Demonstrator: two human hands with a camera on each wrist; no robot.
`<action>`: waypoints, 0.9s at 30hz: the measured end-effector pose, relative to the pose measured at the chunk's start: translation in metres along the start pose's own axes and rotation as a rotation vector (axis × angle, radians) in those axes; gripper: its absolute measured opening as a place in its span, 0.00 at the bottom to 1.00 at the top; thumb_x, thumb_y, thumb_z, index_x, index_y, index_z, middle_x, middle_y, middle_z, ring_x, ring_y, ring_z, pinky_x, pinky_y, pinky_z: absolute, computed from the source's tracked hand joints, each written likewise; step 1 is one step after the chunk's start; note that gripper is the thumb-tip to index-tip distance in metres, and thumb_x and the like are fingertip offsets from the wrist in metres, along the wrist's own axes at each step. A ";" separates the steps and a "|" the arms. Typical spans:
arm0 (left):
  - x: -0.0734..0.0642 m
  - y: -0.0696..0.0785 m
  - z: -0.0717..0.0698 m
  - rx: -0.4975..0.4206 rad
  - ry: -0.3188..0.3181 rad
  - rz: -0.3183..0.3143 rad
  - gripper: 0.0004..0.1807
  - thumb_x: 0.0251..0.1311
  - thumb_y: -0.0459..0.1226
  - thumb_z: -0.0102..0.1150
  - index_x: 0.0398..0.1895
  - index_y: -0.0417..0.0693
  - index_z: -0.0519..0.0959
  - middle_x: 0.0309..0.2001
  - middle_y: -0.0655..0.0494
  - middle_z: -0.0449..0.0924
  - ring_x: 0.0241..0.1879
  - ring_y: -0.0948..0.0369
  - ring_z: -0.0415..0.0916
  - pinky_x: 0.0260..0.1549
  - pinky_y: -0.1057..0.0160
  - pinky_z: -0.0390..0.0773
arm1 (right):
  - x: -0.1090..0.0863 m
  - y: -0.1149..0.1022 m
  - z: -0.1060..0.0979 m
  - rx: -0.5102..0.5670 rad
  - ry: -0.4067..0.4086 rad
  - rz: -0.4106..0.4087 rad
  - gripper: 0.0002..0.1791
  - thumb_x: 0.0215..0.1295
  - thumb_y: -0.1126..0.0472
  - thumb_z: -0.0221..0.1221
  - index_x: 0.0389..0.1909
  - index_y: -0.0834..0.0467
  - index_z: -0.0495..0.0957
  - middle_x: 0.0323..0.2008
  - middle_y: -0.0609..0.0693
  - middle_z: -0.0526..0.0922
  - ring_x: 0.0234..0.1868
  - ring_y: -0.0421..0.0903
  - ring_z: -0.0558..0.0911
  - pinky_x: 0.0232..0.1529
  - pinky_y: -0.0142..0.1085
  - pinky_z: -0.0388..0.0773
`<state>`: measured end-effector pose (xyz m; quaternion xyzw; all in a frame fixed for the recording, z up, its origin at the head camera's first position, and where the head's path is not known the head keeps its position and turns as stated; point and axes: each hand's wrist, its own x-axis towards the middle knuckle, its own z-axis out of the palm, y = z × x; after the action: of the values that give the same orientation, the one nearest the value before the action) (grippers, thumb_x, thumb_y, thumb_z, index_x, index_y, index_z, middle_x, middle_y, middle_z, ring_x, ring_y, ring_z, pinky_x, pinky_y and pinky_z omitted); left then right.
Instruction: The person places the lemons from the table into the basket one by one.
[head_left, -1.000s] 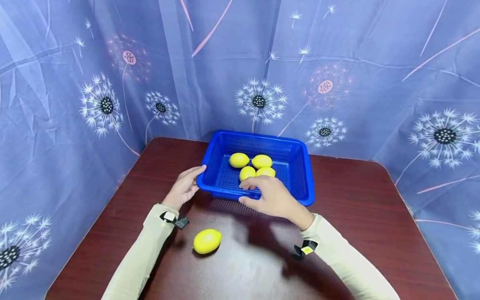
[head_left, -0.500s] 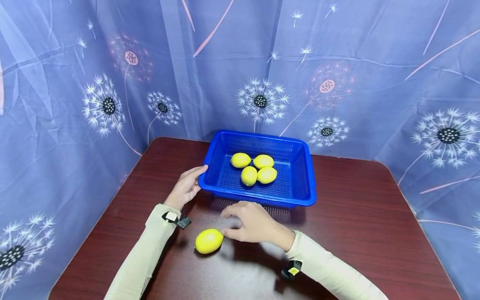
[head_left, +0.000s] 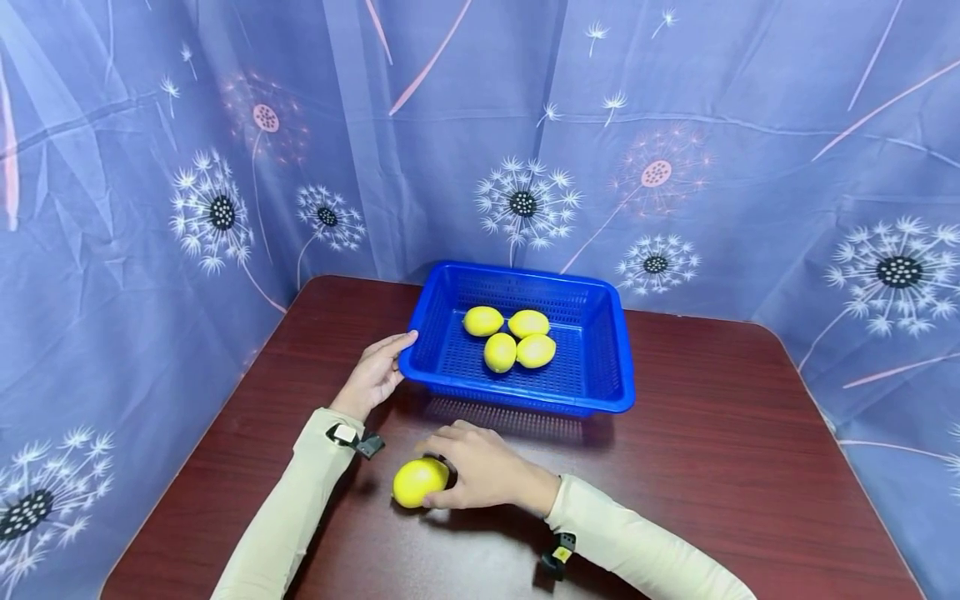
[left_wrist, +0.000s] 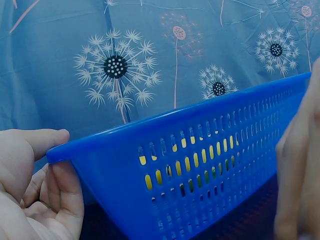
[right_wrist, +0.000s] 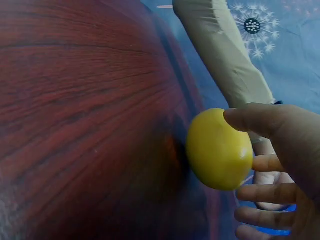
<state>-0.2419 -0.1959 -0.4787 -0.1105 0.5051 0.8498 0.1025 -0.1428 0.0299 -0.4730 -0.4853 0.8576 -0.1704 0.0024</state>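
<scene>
At the basket's left end my left hand grips the blue plastic basket, thumb on top of the rim and the other fingers curled beneath it, as the left wrist view shows. Several yellow lemons lie together inside the basket, among them a front-left lemon. In front of the basket, one more lemon rests on the table. My right hand is at this lemon's right end, thumb on the near side and fingers curled over the far side. In the right wrist view, the thumb tip overlaps the lemon.
A dark red-brown wooden table with rounded back corners carries everything. Blue curtains with dandelion prints hang behind the table and at its sides. The basket stands near the back edge.
My right hand has moved from over the basket down and left to the loose lemon and now holds it. The left hand has kept its grip on the basket rim.
</scene>
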 end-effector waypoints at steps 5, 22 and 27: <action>0.000 -0.001 -0.001 -0.004 0.003 -0.001 0.04 0.72 0.38 0.62 0.38 0.50 0.83 0.33 0.59 0.87 0.31 0.65 0.84 0.34 0.68 0.84 | 0.003 -0.006 0.006 -0.036 -0.019 -0.003 0.35 0.52 0.33 0.71 0.59 0.45 0.80 0.52 0.41 0.84 0.48 0.41 0.79 0.42 0.31 0.79; 0.000 -0.003 -0.001 -0.024 -0.018 0.016 0.04 0.74 0.36 0.58 0.39 0.48 0.82 0.33 0.57 0.86 0.29 0.63 0.84 0.32 0.68 0.84 | 0.005 -0.010 0.012 -0.108 -0.027 -0.043 0.35 0.51 0.32 0.71 0.58 0.43 0.81 0.49 0.42 0.85 0.45 0.40 0.78 0.43 0.29 0.78; 0.002 -0.003 -0.001 -0.022 -0.024 0.010 0.04 0.73 0.37 0.59 0.39 0.47 0.81 0.32 0.57 0.86 0.29 0.64 0.84 0.32 0.68 0.85 | 0.005 -0.009 0.009 -0.092 -0.020 -0.029 0.34 0.51 0.32 0.71 0.56 0.44 0.82 0.48 0.41 0.83 0.45 0.40 0.77 0.42 0.28 0.77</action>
<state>-0.2429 -0.1953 -0.4822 -0.0988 0.4949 0.8572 0.1029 -0.1359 0.0189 -0.4784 -0.4991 0.8572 -0.1261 -0.0140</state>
